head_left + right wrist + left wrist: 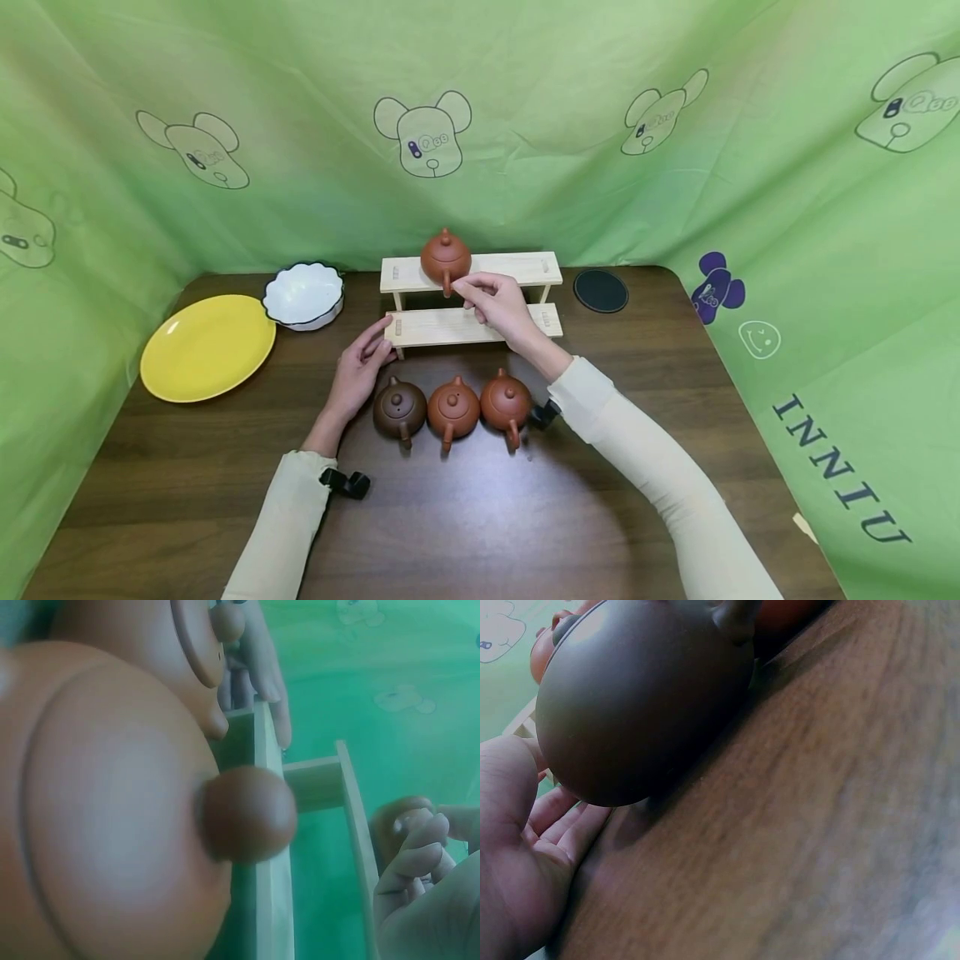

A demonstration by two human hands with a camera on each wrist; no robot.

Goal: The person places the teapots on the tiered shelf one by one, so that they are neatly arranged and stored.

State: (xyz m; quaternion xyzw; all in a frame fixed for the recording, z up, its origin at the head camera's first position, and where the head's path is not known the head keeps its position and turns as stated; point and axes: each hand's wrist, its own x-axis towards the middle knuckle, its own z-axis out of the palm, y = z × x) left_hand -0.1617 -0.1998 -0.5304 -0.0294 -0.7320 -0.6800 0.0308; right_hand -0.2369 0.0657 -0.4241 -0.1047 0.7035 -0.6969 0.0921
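Observation:
On the upper board of a wooden two-step stand (450,327) sits a reddish-brown teapot (446,257), its handle toward the front. My right hand (497,308) pinches that handle between thumb and fingers. At the stand's lower left end, my left hand (358,375) holds the board's end, thumb near the front edge. In front of the stand stand a dark brown teapot (398,410), a middle reddish teapot (453,408) and a right reddish teapot (506,402). The dark teapot (645,697) looms large in the left wrist view, hiding much of the stand.
A yellow plate (208,348) lies at the left, beside a white scalloped bowl (303,295) with a dark rim. Right of the stand is a round black coaster (601,291). Green printed cloth (525,125) hangs around the wooden table (450,533).

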